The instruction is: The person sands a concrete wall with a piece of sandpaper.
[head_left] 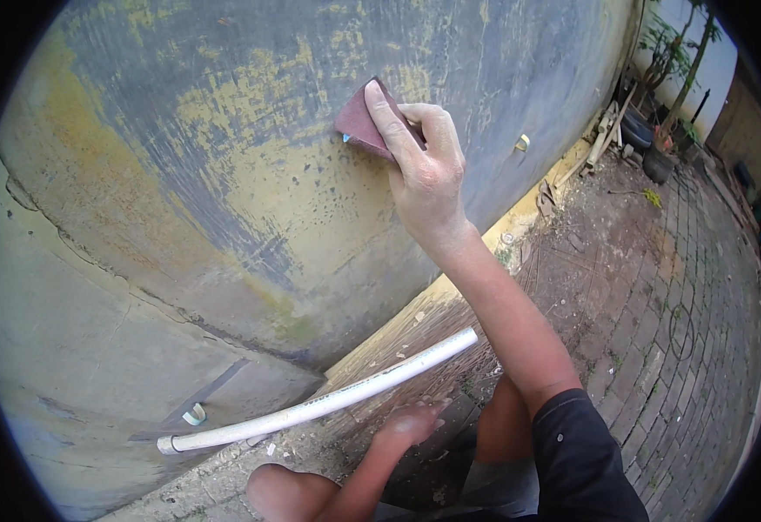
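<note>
My right hand [430, 165] is closed around a folded piece of reddish-brown sandpaper [358, 123], the thumb lying along its top. The sandpaper is held against the wall [311, 187], whose surface shows worn grey-blue paint with scraped yellow patches. A small blue bit shows at the sandpaper's lower left corner. Pale dust coats the fingers and the back of the hand. Lower down, my left hand [411, 424] hangs between my knees, its fingers loosely apart with nothing in them. It is nearest to a white plastic pipe [337, 398].
The pipe slants along the wall's foot, above a narrow ledge [398, 335]. Brick paving [659, 365] spreads to the right, with dirt and debris beside the wall. Potted plants [659, 163] and a dark tyre [635, 130] stand far right. A crack [137, 291] crosses the left wall.
</note>
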A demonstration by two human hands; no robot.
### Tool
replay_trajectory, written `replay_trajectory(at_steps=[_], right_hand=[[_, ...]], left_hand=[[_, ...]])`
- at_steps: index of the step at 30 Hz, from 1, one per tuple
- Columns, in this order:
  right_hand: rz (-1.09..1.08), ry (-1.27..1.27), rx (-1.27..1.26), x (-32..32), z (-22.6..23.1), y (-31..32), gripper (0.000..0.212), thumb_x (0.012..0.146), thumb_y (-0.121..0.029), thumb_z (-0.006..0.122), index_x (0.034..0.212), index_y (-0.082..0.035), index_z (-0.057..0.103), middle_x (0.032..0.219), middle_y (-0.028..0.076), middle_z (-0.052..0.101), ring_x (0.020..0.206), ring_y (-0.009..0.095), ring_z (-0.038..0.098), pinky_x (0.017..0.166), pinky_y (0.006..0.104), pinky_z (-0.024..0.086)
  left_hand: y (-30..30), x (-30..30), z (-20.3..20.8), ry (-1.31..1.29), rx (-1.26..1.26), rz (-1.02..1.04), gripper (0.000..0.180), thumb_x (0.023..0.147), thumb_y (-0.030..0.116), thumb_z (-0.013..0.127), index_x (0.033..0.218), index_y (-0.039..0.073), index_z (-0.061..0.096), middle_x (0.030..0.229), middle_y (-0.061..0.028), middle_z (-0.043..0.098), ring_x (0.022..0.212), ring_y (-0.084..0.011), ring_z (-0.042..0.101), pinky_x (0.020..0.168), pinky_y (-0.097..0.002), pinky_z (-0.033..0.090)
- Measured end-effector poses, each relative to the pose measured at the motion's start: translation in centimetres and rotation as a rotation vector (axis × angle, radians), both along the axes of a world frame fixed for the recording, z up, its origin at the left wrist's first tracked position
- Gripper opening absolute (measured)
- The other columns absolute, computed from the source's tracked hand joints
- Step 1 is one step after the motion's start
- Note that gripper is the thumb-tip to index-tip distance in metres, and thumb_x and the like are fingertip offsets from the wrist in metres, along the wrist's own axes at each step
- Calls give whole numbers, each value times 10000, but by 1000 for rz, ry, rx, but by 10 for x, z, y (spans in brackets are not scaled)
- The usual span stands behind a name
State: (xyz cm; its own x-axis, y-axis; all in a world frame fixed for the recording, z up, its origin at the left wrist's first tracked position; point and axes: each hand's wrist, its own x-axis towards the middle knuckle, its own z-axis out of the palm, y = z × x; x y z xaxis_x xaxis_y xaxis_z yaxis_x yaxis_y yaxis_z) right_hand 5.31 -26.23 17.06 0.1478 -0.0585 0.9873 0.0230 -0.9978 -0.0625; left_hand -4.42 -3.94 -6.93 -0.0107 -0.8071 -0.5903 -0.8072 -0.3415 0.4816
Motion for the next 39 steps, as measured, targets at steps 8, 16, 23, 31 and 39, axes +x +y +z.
replay_trajectory(at_steps=[8,16,23,31,39], right_hand=[[48,104,21,-6,-14,10,632,753,44,688,1362,-73,564,967,74,542,869,228,561,742,341,540],[160,-27,211,-14,1,-3,310,796,-95,755,1081,-47,644,839,80,604,738,248,584,682,361,513],[350,319,638,-24,6,17,288,944,-337,636,942,-49,637,755,108,666,697,273,658,631,386,489],[290,81,690,-12,16,12,376,983,-426,571,1063,-60,606,784,113,686,743,254,700,699,362,533],[291,72,747,-11,43,14,211,873,-212,754,927,-50,631,833,91,675,698,185,659,634,330,511]], left_hand=[[-1,4,8,-53,36,15,515,983,357,512,1462,192,425,1443,-194,480,1325,-386,464,1088,-519,378],[0,4,11,-32,-34,-29,523,988,359,503,1476,205,399,1478,-193,441,1355,-360,438,1104,-500,367],[0,15,-7,1,-81,3,550,986,355,504,1496,210,358,1492,-211,413,1335,-381,456,1104,-475,380],[1,16,18,14,-102,20,524,997,345,492,1474,153,388,1418,-188,480,1308,-378,469,1086,-483,389],[3,10,70,81,-151,27,506,998,359,496,1426,97,437,1410,-205,482,1300,-385,470,1089,-460,383]])
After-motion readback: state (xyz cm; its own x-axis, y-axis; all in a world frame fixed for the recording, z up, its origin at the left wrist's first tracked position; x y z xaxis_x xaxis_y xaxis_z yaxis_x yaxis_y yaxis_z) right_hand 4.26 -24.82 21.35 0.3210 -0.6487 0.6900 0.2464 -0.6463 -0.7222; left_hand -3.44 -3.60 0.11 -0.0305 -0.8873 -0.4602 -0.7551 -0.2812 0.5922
